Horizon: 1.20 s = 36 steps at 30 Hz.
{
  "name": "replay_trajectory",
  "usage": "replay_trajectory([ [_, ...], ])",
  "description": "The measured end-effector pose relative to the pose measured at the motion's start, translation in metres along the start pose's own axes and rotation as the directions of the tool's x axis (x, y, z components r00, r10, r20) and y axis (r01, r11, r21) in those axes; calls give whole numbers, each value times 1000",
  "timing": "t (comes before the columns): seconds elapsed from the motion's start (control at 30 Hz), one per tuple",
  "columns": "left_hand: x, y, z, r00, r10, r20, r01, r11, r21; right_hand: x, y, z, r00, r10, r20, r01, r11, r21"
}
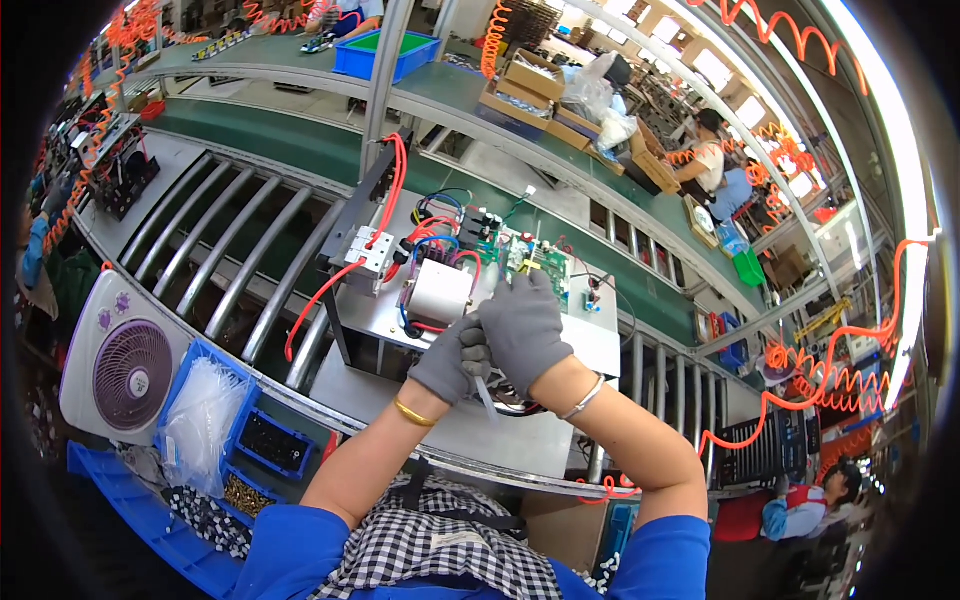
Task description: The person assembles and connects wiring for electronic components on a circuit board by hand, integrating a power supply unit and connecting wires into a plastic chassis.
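Before me an opened electrical unit (595, 345) rests on a metal plate, with a green circuit board (545, 268), a silver metal block (440, 290), a white breaker (372, 255) and red, blue and black wires. My left hand (452, 358), gloved in grey, is closed beside the silver block. From its curled fingers a pale translucent strip (486, 398) sticks out downward, perhaps cable ties. My gloved right hand (525, 330) reaches over the near edge of the circuit board, fingertips pinched together at the wiring. What they grip is hidden by the glove.
Metal rollers (235, 265) run left and right of the unit. A purple-white fan (130, 365) stands left, beside a blue bin (205, 400) of clear cable ties and small-parts trays (275, 440). Orange coiled hoses (830, 385) hang right. Other people (705, 160) work farther off.
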State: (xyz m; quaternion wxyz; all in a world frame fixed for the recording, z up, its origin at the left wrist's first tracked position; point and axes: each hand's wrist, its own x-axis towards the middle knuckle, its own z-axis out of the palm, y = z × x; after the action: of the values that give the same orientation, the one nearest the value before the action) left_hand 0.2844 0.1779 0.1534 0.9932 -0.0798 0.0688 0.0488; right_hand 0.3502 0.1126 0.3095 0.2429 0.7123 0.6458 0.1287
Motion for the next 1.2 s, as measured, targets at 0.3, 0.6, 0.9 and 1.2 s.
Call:
replay_trajectory([
  [0.3, 0, -3, 10, 996, 52, -69, -56, 997, -46, 8, 15, 23, 954, -107, -280, 127, 991, 52],
  [0.6, 30, 3, -25, 883, 415, 220, -435, 545, 717, -4, 1, 25, 885, -56, -462, 340, 756, 560],
  [0.9, -5, 12, -27, 953, 68, 296, -131, 972, 196, 9, 47, 16, 883, 11, -468, 385, 551, 740],
  [1.2, -51, -40, 42, 810, 586, 31, -210, 240, 948, 8, 166, 108, 987, 120, -108, 62, 339, 939],
])
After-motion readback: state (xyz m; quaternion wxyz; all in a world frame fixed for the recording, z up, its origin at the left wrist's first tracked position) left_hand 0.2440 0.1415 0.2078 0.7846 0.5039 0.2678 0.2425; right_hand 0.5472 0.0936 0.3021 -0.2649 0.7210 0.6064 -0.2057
